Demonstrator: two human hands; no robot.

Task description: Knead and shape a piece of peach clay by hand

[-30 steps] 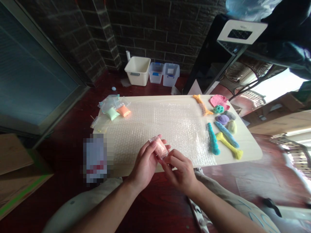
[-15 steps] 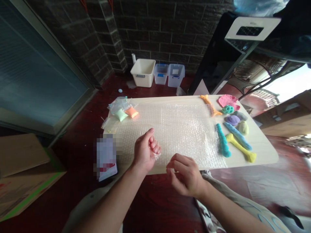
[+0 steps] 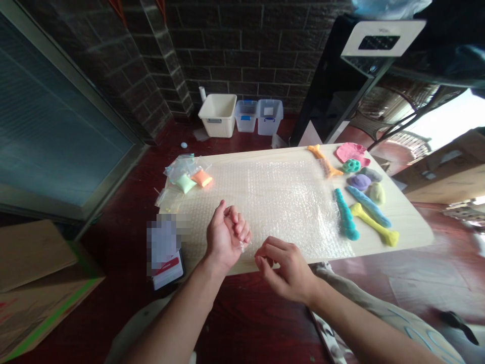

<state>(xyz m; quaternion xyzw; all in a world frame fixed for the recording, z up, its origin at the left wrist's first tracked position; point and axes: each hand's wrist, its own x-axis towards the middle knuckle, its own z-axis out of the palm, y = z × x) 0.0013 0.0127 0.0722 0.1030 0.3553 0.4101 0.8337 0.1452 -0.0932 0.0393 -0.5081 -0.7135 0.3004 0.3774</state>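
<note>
My left hand (image 3: 225, 235) is turned palm up over the near edge of the bubble wrap (image 3: 280, 202). Its fingers are curled, the thumb stands apart from them, and a crumpled bit of clear plastic (image 3: 244, 246) pokes out beneath the fingers. Whether this bit belongs to the sheet I cannot tell. Just to the right, my right hand (image 3: 286, 268) is closed in a pinch at the table's front edge, thumb tip close to the forefinger. Anything between those fingertips is too small to make out. The bubble wrap lies flat across the middle of the table (image 3: 411, 222).
At the right lie a teal clay piece (image 3: 345, 215), a yellow bone shape (image 3: 375, 225), a blue roll (image 3: 369, 206) and several other clay shapes. Green (image 3: 185, 184) and orange packets (image 3: 202, 178) sit at the back left. Bins (image 3: 217, 116) stand beyond, cardboard boxes (image 3: 45, 283) at left.
The fingers of my left hand have loosened a little and its thumb has moved away from them. My right hand has shifted slightly left and up. The whole view has turned slightly.
</note>
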